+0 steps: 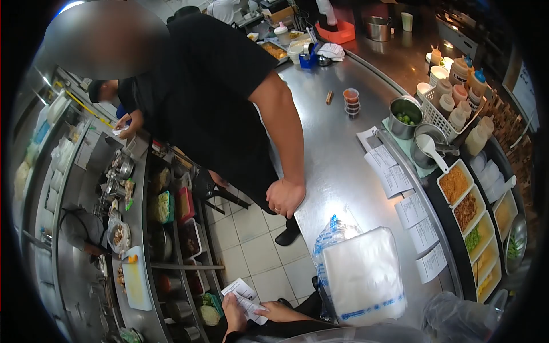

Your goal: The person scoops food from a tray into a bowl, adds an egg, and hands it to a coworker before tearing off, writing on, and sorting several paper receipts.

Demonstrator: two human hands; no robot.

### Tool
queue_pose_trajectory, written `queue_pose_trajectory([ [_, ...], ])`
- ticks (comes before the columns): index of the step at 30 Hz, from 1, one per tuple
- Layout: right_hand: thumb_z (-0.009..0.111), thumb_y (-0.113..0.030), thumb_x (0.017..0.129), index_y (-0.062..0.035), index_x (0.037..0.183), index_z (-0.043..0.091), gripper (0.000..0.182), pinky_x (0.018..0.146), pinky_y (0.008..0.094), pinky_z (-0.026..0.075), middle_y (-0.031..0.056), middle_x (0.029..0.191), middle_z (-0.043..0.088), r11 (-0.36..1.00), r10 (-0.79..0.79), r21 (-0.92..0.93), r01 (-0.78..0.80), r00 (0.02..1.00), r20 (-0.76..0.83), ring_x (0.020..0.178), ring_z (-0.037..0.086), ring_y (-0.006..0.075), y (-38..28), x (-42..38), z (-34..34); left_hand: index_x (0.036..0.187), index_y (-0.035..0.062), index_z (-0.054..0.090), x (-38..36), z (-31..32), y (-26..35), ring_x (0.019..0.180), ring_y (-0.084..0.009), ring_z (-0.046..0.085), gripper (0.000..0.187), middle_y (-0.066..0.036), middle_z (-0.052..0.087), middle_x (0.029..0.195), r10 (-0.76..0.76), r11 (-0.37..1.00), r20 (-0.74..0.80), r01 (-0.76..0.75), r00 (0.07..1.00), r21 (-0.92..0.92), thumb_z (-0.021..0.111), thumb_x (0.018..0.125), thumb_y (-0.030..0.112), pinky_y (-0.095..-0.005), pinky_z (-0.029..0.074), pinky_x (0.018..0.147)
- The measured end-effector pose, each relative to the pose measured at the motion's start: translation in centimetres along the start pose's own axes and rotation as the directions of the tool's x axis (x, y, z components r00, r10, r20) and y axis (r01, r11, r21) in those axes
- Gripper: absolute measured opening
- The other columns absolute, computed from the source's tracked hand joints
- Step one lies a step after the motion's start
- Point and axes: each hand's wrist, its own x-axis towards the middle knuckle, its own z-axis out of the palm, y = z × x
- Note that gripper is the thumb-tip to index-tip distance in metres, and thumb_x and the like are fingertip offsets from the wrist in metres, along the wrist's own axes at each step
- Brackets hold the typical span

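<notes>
Low at the bottom of the head view, my left hand (233,311) is closed on a white printed paper slip (246,298), its thumb along the slip's left side. From the other side, my right hand (281,312) reaches to the slip's lower right edge, fingers touching it. Part of its grip is hidden by the paper. Both hands are over the aisle floor, left of the counter. A stack of clear plastic bags (366,274) lies on the steel counter (320,143) to their right, beside a crumpled blue-printed wrapper (331,237).
A person in black (211,86) leans a hand on the counter's edge. More printed slips (423,234) line its right side. Food tubs (454,183), a metal pot of limes (405,117) and sauce bottles (457,94) stand beyond. At left are shelves and a cutting board (137,280).
</notes>
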Motion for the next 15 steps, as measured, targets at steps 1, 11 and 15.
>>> queue_pose_trajectory([
  [1,0.052,-0.038,0.084,0.0019,0.096,0.058,0.042,0.073,0.0368,0.043,0.0217,0.086,0.061,0.999,-0.036,0.010,0.036,0.999,-0.030,0.084,0.059,0.0326,0.3,0.3,0.3,0.096,-0.0006,0.051,0.2,0.1,0.1,0.073,-0.0171,0.055,0.023,-0.007,0.055,0.084,0.011,1.000,0.005,-0.011,1.000,-0.003,0.042,0.090,0.020,-0.0312,0.046,0.066],
  [11,0.046,-0.041,0.086,0.0023,0.104,0.053,0.048,0.074,0.0359,0.043,0.0191,0.091,0.061,0.997,-0.046,0.071,0.041,0.997,0.066,0.084,0.058,0.0293,2.8,1.2,0.9,0.095,-0.0002,0.052,0.4,-0.1,-0.5,0.072,-0.0198,0.058,0.021,-0.008,0.057,0.083,-0.087,0.988,0.037,0.091,0.996,-0.124,0.043,0.090,0.018,-0.0320,0.048,0.065],
  [15,0.042,-0.044,0.088,0.0033,0.104,0.053,0.051,0.069,0.0317,0.043,0.0142,0.086,0.060,0.988,0.016,0.156,-0.023,0.999,0.046,0.075,0.056,0.0224,0.4,-0.2,-0.3,0.093,0.0001,0.053,0.1,0.4,0.5,0.071,-0.0174,0.058,0.019,-0.007,0.058,0.080,-0.167,0.980,0.063,0.173,0.984,-0.101,0.046,0.088,0.017,-0.0291,0.048,0.065],
])
